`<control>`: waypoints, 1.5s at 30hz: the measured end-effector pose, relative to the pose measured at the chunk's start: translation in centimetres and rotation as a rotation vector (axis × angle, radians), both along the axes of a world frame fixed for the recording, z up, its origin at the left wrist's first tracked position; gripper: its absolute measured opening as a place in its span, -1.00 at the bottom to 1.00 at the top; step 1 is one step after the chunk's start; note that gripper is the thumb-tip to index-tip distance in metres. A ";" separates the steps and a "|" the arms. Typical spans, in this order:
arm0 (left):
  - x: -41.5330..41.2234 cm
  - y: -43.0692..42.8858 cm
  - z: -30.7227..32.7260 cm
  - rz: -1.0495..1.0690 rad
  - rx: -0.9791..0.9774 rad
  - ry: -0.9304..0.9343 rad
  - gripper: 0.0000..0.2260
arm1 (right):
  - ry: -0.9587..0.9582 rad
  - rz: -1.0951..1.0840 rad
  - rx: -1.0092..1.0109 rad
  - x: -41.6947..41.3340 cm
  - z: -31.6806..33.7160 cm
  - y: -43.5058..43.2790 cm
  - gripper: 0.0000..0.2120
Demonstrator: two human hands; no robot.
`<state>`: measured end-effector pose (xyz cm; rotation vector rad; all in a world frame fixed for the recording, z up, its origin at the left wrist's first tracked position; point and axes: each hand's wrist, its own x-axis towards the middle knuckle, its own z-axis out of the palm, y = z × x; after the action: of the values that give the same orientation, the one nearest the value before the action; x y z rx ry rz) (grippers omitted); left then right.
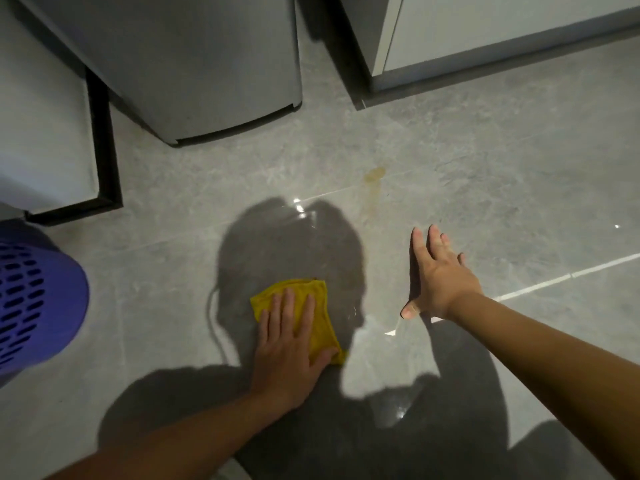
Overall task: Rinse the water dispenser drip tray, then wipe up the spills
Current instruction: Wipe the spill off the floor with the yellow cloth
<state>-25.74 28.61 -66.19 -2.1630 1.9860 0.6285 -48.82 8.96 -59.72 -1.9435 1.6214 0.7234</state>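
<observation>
A yellow cloth point(320, 306) lies crumpled on the grey tiled floor point(485, 168). My left hand point(289, 337) presses flat on the cloth, fingers spread over it and thumb at its right edge. My right hand point(436, 275) rests open on the floor to the right, fingers apart, holding nothing. A wet sheen of water point(304, 213) glints on the tile beyond the cloth, and a small yellowish stain point(374, 174) sits farther back. The grey base of the water dispenser point(214, 71) stands at the back. No drip tray is in view.
A purple perforated basket point(38, 299) stands at the left edge. A white cabinet with a black plinth point(48, 140) is at the back left, and another white unit point(502, 36) at the back right. My shadow darkens the floor around the cloth.
</observation>
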 end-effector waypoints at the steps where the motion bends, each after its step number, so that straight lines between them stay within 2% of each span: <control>1: -1.1 -0.5 0.2 0.083 0.013 -0.003 -0.15 | 0.026 -0.040 -0.002 0.2 0.0 0.1 0.58; 3: -2.9 -2.2 0.5 0.232 0.030 0.007 -0.14 | 0.051 -0.112 0.006 0.6 0.0 0.1 0.59; 5: -3.9 -4.3 0.5 0.290 0.016 0.022 -0.12 | 0.042 -0.141 0.015 0.9 -0.2 0.0 0.58; 8: -4.0 -9.6 0.0 0.220 0.030 0.052 -0.09 | 0.009 -0.155 0.013 0.5 -0.5 0.0 0.57; 12: -3.6 -20.9 -1.2 0.137 -0.034 0.051 -0.07 | -0.042 -0.143 0.042 -0.8 -1.0 -0.1 0.57; 15: -2.2 -28.5 -1.3 -0.111 -0.068 0.009 -0.07 | -0.048 -0.144 0.055 -0.8 -1.2 -0.3 0.57; 21: 2.7 -37.4 0.6 -0.922 0.011 -0.092 -0.01 | -0.014 -0.147 0.082 -0.2 -0.9 -0.8 0.56; 25: 3.3 -35.2 1.0 -1.313 -0.069 -0.090 -0.08 | -0.009 -0.147 0.085 -0.3 -0.7 -0.7 0.56; 27: 3.6 -31.3 0.8 -1.389 -0.044 -0.082 -0.10 | -0.005 -0.150 0.085 -0.2 -0.5 -0.6 0.57; 30: 4.8 -23.8 0.3 -1.313 -0.071 0.040 -0.12 | 0.005 -0.150 0.093 0.0 -0.2 -0.6 0.58; 34: 7.0 -11.9 -0.5 -1.062 -0.071 0.115 -0.15 | 0.007 -0.136 0.095 0.0 0.0 -0.6 0.59; 36: 7.7 -5.9 -0.8 -0.882 -0.074 0.104 -0.12 | 0.005 -0.131 0.096 0.0 0.1 -0.5 0.60; 39: 6.6 1.0 -0.7 -0.433 -0.057 0.091 -0.06 | 0.010 -0.117 0.094 0.1 0.0 -0.5 0.60; 42: 2.8 1.7 0.1 -0.072 0.026 0.031 -0.09 | 0.008 -0.123 0.102 0.0 -0.2 -0.5 0.60; 45: 0.0 -2.5 0.6 0.153 0.044 0.010 -0.07 | 0.003 -0.119 0.102 -0.3 -0.4 -0.5 0.61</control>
<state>-25.75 26.08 -65.63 -2.3054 1.8049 0.6986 -49.10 8.47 -60.15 -1.7595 1.6537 0.7464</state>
